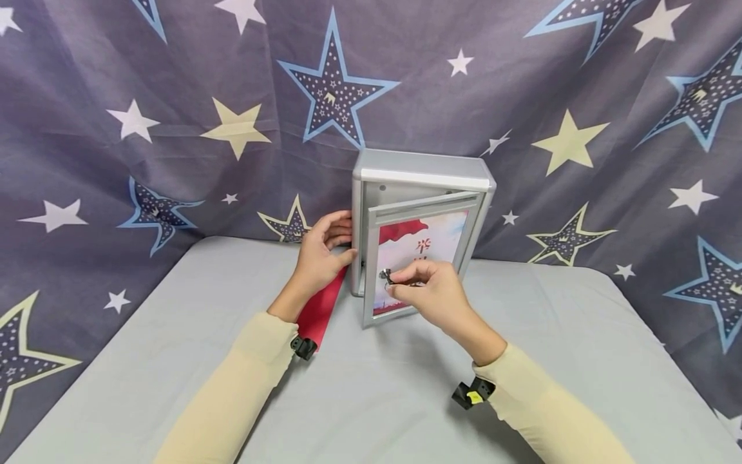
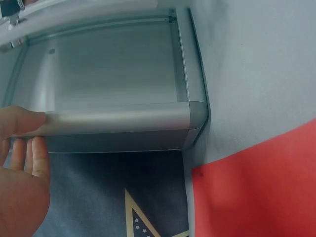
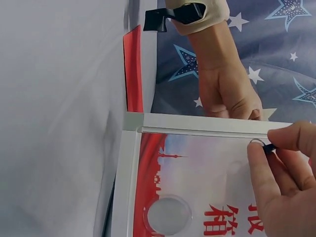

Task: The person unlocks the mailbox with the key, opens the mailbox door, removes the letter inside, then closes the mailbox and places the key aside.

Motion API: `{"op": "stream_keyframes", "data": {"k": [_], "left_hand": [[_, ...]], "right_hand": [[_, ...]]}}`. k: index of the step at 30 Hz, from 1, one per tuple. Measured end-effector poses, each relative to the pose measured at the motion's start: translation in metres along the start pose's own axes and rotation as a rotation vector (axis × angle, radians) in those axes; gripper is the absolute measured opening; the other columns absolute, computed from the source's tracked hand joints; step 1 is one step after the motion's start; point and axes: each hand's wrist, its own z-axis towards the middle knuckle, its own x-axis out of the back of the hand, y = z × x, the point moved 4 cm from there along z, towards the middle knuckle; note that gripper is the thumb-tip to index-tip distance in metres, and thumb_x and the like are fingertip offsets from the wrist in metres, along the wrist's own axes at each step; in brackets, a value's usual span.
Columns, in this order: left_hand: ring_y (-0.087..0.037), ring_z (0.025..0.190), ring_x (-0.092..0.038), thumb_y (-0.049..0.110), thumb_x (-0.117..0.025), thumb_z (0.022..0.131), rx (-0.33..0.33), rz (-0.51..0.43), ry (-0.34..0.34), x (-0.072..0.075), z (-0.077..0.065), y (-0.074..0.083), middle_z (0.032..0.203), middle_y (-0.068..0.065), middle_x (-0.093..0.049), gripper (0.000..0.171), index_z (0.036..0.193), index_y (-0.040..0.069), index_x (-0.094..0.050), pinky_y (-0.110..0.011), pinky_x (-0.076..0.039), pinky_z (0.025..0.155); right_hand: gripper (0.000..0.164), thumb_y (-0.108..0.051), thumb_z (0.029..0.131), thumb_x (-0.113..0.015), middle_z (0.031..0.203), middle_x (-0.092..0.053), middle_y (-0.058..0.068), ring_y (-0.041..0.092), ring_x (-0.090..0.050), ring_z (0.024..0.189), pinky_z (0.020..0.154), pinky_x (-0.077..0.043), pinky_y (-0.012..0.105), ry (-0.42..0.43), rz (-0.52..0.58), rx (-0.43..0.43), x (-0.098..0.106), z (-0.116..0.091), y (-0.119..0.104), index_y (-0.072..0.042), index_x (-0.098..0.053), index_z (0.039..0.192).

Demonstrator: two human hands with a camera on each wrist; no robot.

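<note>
A silver metal box (image 1: 426, 161) stands upright, its framed front door (image 1: 446, 232) swung partly out on the left side. Red characters and a red drape pattern decorate the door panel, which has a clear round disc (image 3: 169, 216) near one end. My left hand (image 1: 324, 254) grips the box's left side wall, thumb over the front rim (image 2: 123, 118) and fingers along the outer side. At the door's left edge, my right hand (image 1: 431, 290) pinches a small black-headed key (image 3: 269, 148) with a metal ring. Its fingers partly hide the lock area.
A red sheet (image 1: 321, 309) lies on the grey-covered table (image 1: 377, 399) to the left of the box, partly under my left forearm. Close behind the box hangs a dark star-patterned cloth (image 1: 191, 71).
</note>
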Motion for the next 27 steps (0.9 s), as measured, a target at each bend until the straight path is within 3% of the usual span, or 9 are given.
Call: {"op": "stream_keyframes", "data": {"k": [10, 19, 27], "left_hand": [[-0.032, 0.109, -0.061, -0.028, -0.071, 0.075, 0.002, 0.008, -0.004, 0.0, -0.001, 0.002, 0.124, -0.024, -0.059, 0.069, 0.138, -0.007, -0.054, -0.04, -0.057, 0.097], [-0.027, 0.108, -0.061, -0.026, -0.071, 0.077, 0.006, 0.009, -0.001, 0.0, -0.001, -0.002, 0.124, -0.023, -0.06, 0.066, 0.138, -0.007, -0.054, -0.039, -0.056, 0.099], [-0.027, 0.108, -0.061, -0.027, -0.07, 0.077, 0.012, -0.006, 0.004, -0.001, -0.001, 0.001, 0.123, -0.024, -0.059, 0.067, 0.138, -0.008, -0.054, -0.038, -0.056, 0.098]], "right_hand": [[0.011, -0.003, 0.079, -0.083, 0.087, -0.077, 0.003, 0.016, -0.069, 0.077, 0.062, -0.056, 0.023, 0.118, -0.028, -0.007, -0.012, 0.01, -0.001, -0.005, -0.081, 0.089], [0.01, -0.007, 0.081, -0.083, 0.086, -0.077, 0.002, 0.017, -0.071, 0.08, 0.068, -0.06, 0.028, 0.142, -0.032, -0.016, -0.018, 0.021, 0.003, -0.005, -0.081, 0.091], [0.009, -0.004, 0.081, -0.081, 0.086, -0.076, 0.005, 0.016, -0.071, 0.077, 0.067, -0.061, 0.026, 0.198, -0.051, 0.005, -0.023, 0.028, 0.0, -0.003, -0.081, 0.089]]}}
